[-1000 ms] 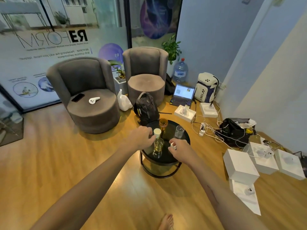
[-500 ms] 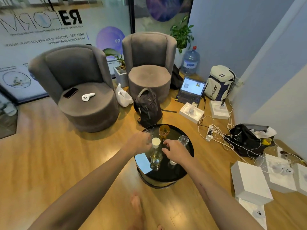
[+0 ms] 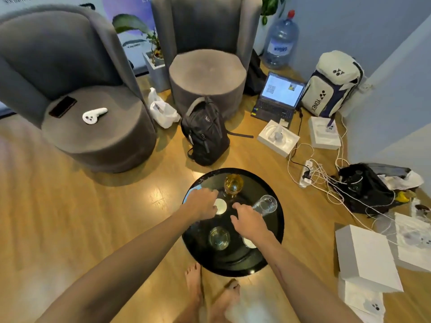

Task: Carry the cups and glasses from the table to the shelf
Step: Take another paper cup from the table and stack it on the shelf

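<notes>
black round table (image 3: 275, 231) | left hand (image 3: 202, 205) fingers curled beside white cup (image 3: 220, 206) | right hand (image 3: 248, 220) fingers apart

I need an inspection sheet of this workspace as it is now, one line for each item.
Surface: round black table, glossy.
Job's things: amber glass, clear glass, near glass, white cup, second white cup, all on the table.
Clutter: nothing seen on the table.
Grips: left hand at the white cup, right hand spread open beside the clear glass; neither lifts anything.
Cables: white cords and power strip on the floor.
Surroundings: armchairs, black backpack, laptop, white boxes.
</notes>
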